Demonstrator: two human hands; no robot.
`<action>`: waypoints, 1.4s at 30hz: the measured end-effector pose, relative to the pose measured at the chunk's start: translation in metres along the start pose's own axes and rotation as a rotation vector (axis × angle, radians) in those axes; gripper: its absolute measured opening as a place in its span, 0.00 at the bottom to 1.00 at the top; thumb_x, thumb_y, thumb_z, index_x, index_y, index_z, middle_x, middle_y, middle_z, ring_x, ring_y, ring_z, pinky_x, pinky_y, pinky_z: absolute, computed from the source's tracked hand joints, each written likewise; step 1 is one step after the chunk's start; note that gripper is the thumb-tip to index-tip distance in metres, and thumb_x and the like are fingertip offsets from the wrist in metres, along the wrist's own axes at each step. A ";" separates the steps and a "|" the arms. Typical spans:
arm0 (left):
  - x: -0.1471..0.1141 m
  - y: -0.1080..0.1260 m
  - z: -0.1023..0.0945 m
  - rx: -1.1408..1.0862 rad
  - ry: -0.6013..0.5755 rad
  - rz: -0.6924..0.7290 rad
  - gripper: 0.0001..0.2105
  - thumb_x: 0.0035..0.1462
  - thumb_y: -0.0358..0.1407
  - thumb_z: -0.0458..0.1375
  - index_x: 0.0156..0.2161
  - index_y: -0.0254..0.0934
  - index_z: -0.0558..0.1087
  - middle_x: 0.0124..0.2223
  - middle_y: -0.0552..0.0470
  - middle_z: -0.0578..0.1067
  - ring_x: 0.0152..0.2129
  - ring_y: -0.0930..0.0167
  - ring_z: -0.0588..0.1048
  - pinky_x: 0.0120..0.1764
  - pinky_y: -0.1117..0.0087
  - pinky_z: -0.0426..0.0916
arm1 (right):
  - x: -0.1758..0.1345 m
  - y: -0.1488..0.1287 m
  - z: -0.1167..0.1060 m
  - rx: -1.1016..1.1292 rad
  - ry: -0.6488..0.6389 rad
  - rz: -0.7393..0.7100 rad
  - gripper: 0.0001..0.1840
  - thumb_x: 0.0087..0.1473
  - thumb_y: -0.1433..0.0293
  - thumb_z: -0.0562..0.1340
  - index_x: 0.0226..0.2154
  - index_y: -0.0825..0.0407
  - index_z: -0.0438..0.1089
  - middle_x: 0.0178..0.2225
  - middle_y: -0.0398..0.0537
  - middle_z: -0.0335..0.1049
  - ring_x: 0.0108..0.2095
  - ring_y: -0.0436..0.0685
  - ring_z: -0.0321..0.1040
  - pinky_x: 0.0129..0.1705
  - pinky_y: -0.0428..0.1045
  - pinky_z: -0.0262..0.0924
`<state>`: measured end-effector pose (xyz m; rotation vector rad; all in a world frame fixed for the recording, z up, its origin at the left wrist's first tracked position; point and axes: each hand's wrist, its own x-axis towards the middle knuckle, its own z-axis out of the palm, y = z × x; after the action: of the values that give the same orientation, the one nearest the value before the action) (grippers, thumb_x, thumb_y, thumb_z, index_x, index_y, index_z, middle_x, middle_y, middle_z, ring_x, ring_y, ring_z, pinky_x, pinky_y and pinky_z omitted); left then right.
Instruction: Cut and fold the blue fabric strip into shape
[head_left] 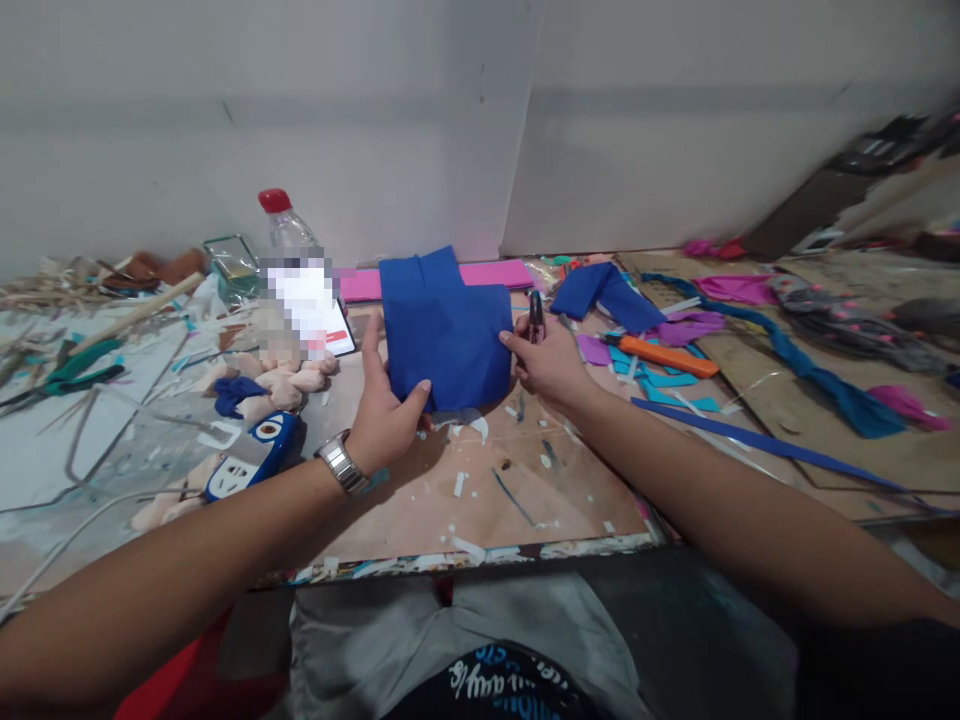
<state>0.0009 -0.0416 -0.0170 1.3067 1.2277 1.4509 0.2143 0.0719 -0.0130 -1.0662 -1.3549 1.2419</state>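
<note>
Left hand [391, 418]: thumb and forefinger spread, gripping blue fabric [450, 345]
Right hand [551, 360]: fingertips pinched at its edge, dark tool [535, 312] also held
Bottle [291, 230]: red-capped, contents unclear

We face pale grey walls [360, 150] with a faint darker band and an upright seam, softly lit, above our tan, scuffed desk [435, 515] pushed close.

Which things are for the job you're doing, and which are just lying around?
In use, it seems:
blue material, held by the left hand and right hand
small dark tool, in the right hand

Probably just lying about:
phone
red-capped bottle
power strip
orange cutter
</note>
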 end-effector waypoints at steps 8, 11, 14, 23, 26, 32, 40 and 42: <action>0.001 0.000 -0.001 0.214 -0.104 -0.062 0.23 0.66 0.35 0.58 0.64 0.40 0.72 0.42 0.44 0.79 0.17 0.76 0.74 0.19 0.74 0.73 | 0.004 0.000 -0.001 -0.012 0.104 -0.073 0.23 0.44 0.60 0.74 0.33 0.47 0.60 0.23 0.32 0.56 0.19 0.46 0.53 0.19 0.44 0.51; 0.001 -0.002 0.001 0.223 -0.075 -0.061 0.28 0.64 0.33 0.58 0.69 0.41 0.66 0.41 0.45 0.79 0.17 0.75 0.75 0.21 0.72 0.75 | 0.004 -0.001 0.000 0.002 0.101 -0.077 0.23 0.44 0.61 0.74 0.33 0.47 0.60 0.25 0.33 0.58 0.20 0.46 0.54 0.20 0.45 0.51; 0.002 -0.006 -0.001 0.237 -0.073 -0.036 0.30 0.63 0.32 0.58 0.69 0.41 0.64 0.46 0.43 0.80 0.17 0.75 0.75 0.23 0.69 0.77 | 0.003 -0.002 0.000 0.003 0.100 -0.083 0.22 0.44 0.61 0.74 0.34 0.48 0.61 0.26 0.34 0.59 0.20 0.46 0.55 0.20 0.45 0.52; 0.003 -0.007 -0.002 0.268 -0.051 0.063 0.30 0.60 0.30 0.60 0.68 0.42 0.65 0.65 0.38 0.69 0.29 0.72 0.80 0.29 0.66 0.81 | 0.006 -0.005 -0.004 -0.033 0.134 -0.154 0.24 0.44 0.60 0.75 0.35 0.48 0.63 0.29 0.36 0.61 0.25 0.47 0.56 0.22 0.44 0.53; 0.003 -0.007 -0.001 0.221 -0.048 0.019 0.31 0.61 0.31 0.60 0.69 0.42 0.64 0.63 0.36 0.71 0.22 0.75 0.77 0.22 0.69 0.77 | 0.007 -0.007 -0.006 -0.017 0.126 -0.131 0.25 0.44 0.56 0.76 0.34 0.48 0.63 0.27 0.35 0.60 0.22 0.45 0.53 0.20 0.43 0.51; 0.003 -0.010 -0.003 0.208 -0.030 0.078 0.31 0.61 0.32 0.62 0.69 0.45 0.64 0.62 0.39 0.72 0.34 0.69 0.81 0.36 0.64 0.82 | 0.001 -0.020 -0.005 0.180 -0.046 -0.106 0.32 0.55 0.38 0.63 0.39 0.50 0.70 0.28 0.37 0.62 0.15 0.42 0.45 0.15 0.45 0.41; 0.005 -0.007 0.000 0.136 0.055 0.071 0.32 0.63 0.34 0.61 0.71 0.44 0.60 0.58 0.40 0.74 0.42 0.60 0.82 0.48 0.52 0.81 | -0.033 -0.038 0.002 0.058 -0.257 -0.312 0.29 0.61 0.41 0.62 0.47 0.50 0.70 0.24 0.36 0.58 0.20 0.47 0.49 0.22 0.45 0.46; 0.006 -0.008 -0.002 0.175 0.090 0.163 0.31 0.62 0.36 0.63 0.69 0.41 0.63 0.64 0.39 0.71 0.58 0.55 0.75 0.62 0.48 0.72 | -0.044 -0.040 0.003 -0.012 -0.371 -0.359 0.27 0.62 0.44 0.63 0.47 0.50 0.70 0.27 0.38 0.61 0.23 0.48 0.54 0.25 0.45 0.51</action>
<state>-0.0027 -0.0341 -0.0234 1.5030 1.3582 1.5594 0.2177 0.0246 0.0231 -0.5775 -1.7470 1.1939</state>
